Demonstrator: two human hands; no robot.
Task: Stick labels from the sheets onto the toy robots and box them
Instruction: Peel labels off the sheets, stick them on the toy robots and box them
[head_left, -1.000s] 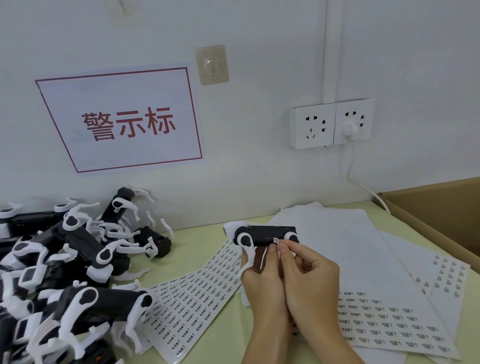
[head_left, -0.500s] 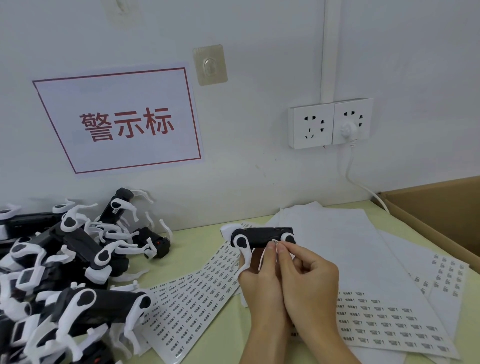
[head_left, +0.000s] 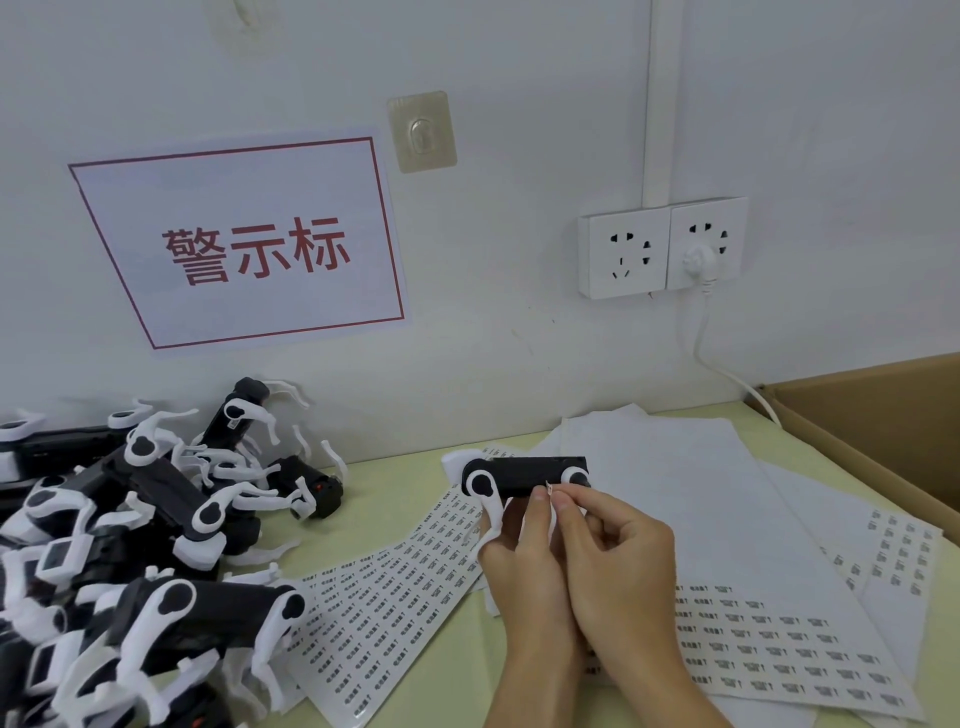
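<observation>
Label going onto a toy robot

The left hand grips the black-and-white plastic toy robot steady above the desk so the right hand, pinching a tiny white sticker label, can place it.

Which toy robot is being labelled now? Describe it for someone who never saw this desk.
Below the wall sockets, two hands meet over the label sheets. The left hand grips one toy robot. It alone is lifted off the desk, apart from the heap.

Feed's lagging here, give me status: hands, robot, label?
Left hand holds toy robot above label sheets. Right hand pinches small label at robot's body. Cardboard box right, nothing blocking.
</observation>
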